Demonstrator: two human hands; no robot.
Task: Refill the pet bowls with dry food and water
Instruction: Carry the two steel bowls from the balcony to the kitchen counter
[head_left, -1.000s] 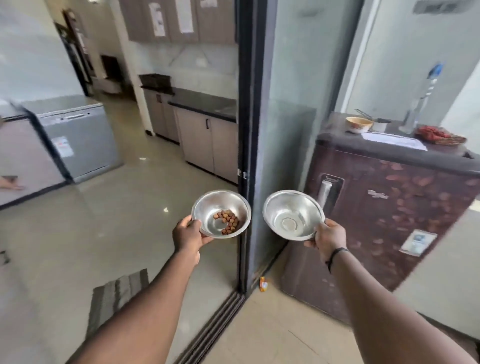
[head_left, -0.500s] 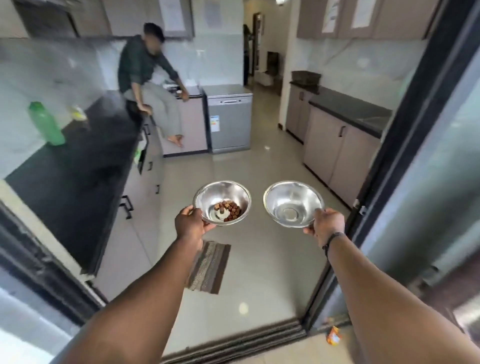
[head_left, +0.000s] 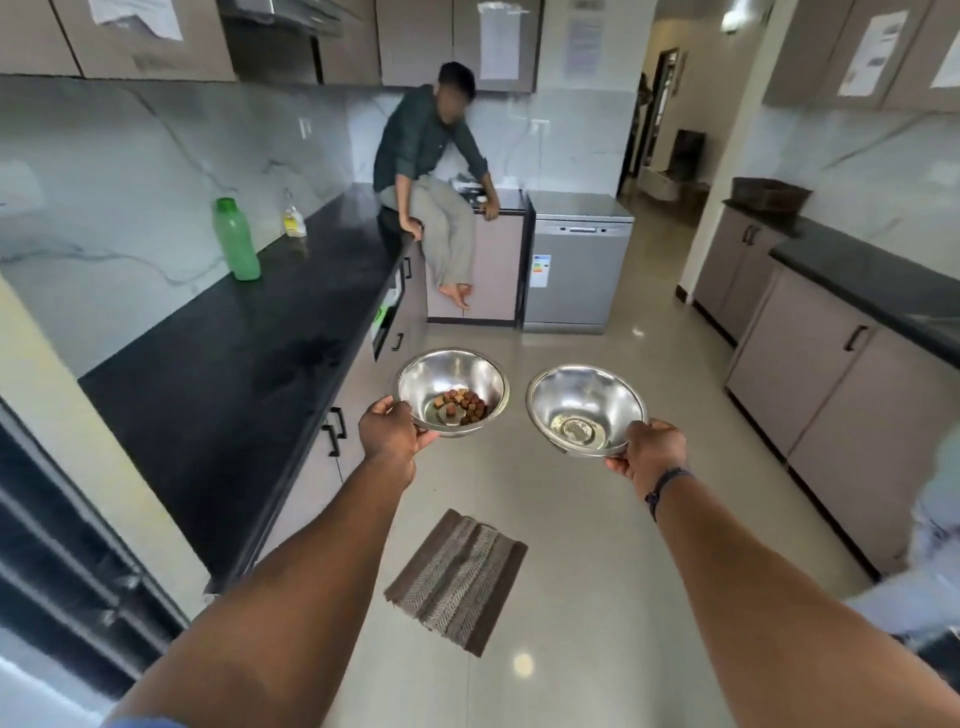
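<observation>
Two steel bowls are held out in front of me over the kitchen floor. My left hand (head_left: 390, 435) grips the rim of the left bowl (head_left: 451, 375), which holds a small heap of brown dry food (head_left: 464, 405). My right hand (head_left: 650, 453) grips the rim of the right bowl (head_left: 586, 400), whose bottom shows only a thin film of liquid. The bowls are level and a little apart.
A black counter (head_left: 228, 364) runs along the left with a green bottle (head_left: 236, 239) and a small clear bottle (head_left: 293, 218). A person (head_left: 431, 171) sits on the counter's far end beside a dishwasher (head_left: 574, 260). A striped mat (head_left: 457, 577) lies on the floor. Cabinets (head_left: 831, 395) line the right.
The view has swung left from the doorway and fridge into the kitchen. Both hands keep the bowls in the same hold and at the same height.
</observation>
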